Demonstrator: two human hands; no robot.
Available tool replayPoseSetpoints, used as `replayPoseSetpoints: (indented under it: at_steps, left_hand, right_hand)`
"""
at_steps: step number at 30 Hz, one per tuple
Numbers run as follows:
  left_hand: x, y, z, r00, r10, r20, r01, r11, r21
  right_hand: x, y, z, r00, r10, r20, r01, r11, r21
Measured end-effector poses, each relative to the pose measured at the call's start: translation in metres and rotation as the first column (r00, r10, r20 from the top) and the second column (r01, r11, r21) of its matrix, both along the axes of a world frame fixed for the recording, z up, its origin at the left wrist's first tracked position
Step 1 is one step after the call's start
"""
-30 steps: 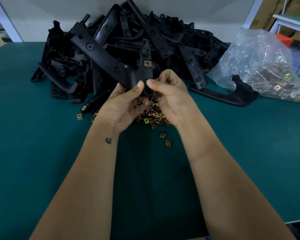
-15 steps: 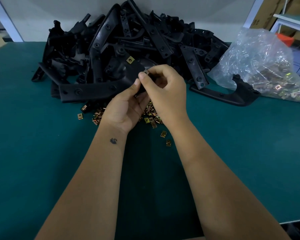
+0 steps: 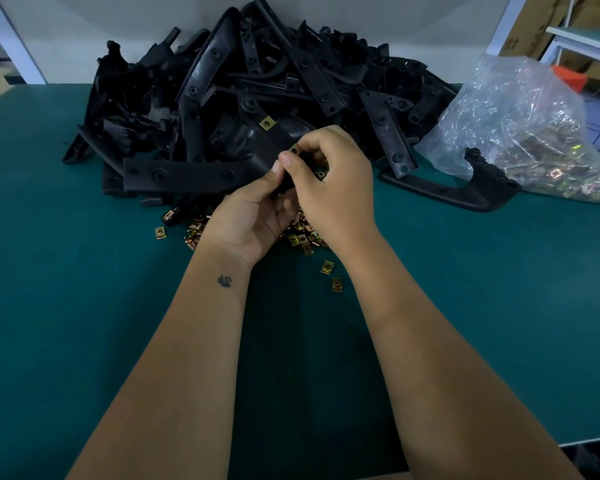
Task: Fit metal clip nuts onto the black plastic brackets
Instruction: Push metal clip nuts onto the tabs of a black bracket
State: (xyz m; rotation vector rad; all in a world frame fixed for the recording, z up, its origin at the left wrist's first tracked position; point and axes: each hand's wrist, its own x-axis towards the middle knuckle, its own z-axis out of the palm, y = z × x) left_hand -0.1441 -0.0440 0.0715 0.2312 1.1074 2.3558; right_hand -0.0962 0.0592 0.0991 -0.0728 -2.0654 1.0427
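A: Why is the long black plastic bracket [image 3: 187,174] held flat like that?

B: The left hand [image 3: 253,216] grips its curved end from below, thumb on top, so the mounting tab faces the right hand [image 3: 333,178]. That hand pinches a small brass-coloured metal clip nut [image 3: 294,149] between thumb and forefinger, right at the tab's edge. I'd judge it is being slid on.

A: Is one fitted already?

B: Yes, a second clip nut [image 3: 267,124] sits on the tab further up the same bracket.

A: And around it?

B: The bracket's long arm lies against the heap of black plastic brackets [image 3: 291,81] behind. A scatter of loose clip nuts [image 3: 305,240] lies on the green table [image 3: 66,306] under the hands. To the right, a clear plastic bag of clip nuts [image 3: 520,133], with a lone black bracket [image 3: 465,188] lying in front of it.

A: Anything in the way?

B: The fingers hide the seat, so I cannot tell how far the nut is on.
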Motion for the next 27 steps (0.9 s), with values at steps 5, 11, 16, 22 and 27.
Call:
replayPoseSetpoints:
  at_steps: [5,11,16,22,27]
  left_hand:
    - [0.003,0.003,0.002,0.999,0.031,-0.042,-0.032,0.999,-0.013]
    - [0.011,0.008,0.004,0.987,-0.03,-0.159,0.003,0.986,-0.165]
    - [0.011,0.009,0.004,0.985,-0.043,-0.166,0.012,0.983,-0.184]
    - [0.012,0.011,0.005,0.975,-0.039,-0.219,-0.008,0.978,-0.208]
    - [0.011,0.013,0.011,0.991,0.029,-0.128,-0.044,0.993,-0.113]
  right_hand:
    - [0.003,0.0,0.002,0.999,0.035,0.003,-0.035,0.995,-0.098]
    - [0.003,0.0,0.004,0.998,-0.01,-0.064,0.005,0.996,-0.088]
    - [0.003,0.002,0.003,0.998,-0.004,-0.068,-0.002,0.995,-0.098]
    - [0.002,0.005,0.001,0.998,-0.032,-0.046,0.026,0.992,-0.121]
    - [0.002,0.008,0.001,0.997,-0.075,-0.023,0.069,0.98,-0.184]
